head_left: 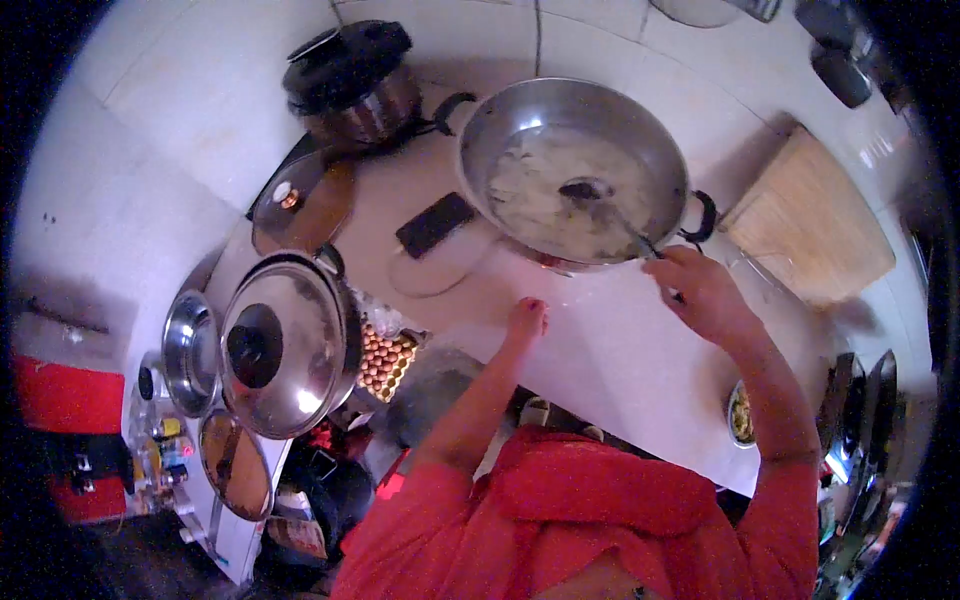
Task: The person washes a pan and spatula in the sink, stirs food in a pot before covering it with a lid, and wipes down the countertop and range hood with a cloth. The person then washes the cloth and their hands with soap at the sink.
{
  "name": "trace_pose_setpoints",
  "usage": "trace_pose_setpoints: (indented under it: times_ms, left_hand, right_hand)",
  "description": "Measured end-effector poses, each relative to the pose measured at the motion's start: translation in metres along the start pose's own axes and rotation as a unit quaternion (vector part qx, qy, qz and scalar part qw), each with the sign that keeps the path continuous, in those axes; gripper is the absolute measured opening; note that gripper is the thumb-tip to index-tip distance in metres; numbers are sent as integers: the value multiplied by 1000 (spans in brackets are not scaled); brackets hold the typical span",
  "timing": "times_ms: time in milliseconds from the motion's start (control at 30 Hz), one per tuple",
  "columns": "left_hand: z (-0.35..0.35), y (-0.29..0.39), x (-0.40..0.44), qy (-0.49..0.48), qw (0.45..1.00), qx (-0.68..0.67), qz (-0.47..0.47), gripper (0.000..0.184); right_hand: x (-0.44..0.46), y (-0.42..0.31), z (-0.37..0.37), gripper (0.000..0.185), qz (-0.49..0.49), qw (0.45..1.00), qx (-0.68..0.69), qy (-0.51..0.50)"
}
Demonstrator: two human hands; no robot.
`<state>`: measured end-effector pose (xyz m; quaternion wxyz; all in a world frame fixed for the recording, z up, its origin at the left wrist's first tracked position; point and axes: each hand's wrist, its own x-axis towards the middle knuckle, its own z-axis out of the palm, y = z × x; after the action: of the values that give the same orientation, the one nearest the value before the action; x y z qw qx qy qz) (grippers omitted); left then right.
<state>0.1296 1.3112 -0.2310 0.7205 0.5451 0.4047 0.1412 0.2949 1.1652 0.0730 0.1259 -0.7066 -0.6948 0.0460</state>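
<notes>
A wide metal pan [575, 88] with two black handles holds a pale, cloudy liquid with pieces in it. My right hand [703, 290] is closed around the handle of a ladle [625, 228], whose dark head rests in the liquid. On the counter in front of the pan is my left hand [529, 318], its fingers curled in; whether it holds anything is too small to tell. A black rectangular object [435, 224] lies just left of the pan.
A dark lidded pot [365, 100] stands behind left. Leftward are a large metal lid [300, 345], glass lids, a metal bowl [190, 350] and a tray of eggs [385, 362]. A wooden board [815, 220] leans at right, and a small bowl [740, 415] sits near my right forearm.
</notes>
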Motion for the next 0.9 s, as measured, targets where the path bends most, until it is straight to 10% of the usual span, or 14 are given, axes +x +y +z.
trace_pose_setpoints:
  times_ms: [200, 633, 800, 833, 900]
  left_hand:
    - [19, -7, -22, -7, 998, -58, 38, 14]
    - [145, 58, -131, -88, 992, 55, 70, 15]
    - [204, 42, -156, -36, 994, 59, 79, 16]
    - [214, 31, -157, -34, 995, 57, 80, 16]
    - [239, 13, -166, -21, 996, 42, 79, 15]
  right_hand:
    - [-4, -18, -5, 36, 0, 990, -89, -113]
    - [-265, 12, -96, 28, 47, 984, 118, 124]
    - [-472, 75, -136, 30, 371, 909, -116, 153]
    - [-499, 74, -161, 34, 547, 817, -5, 181]
    - [-617, 121, -155, 39, 586, 759, -231, 164]
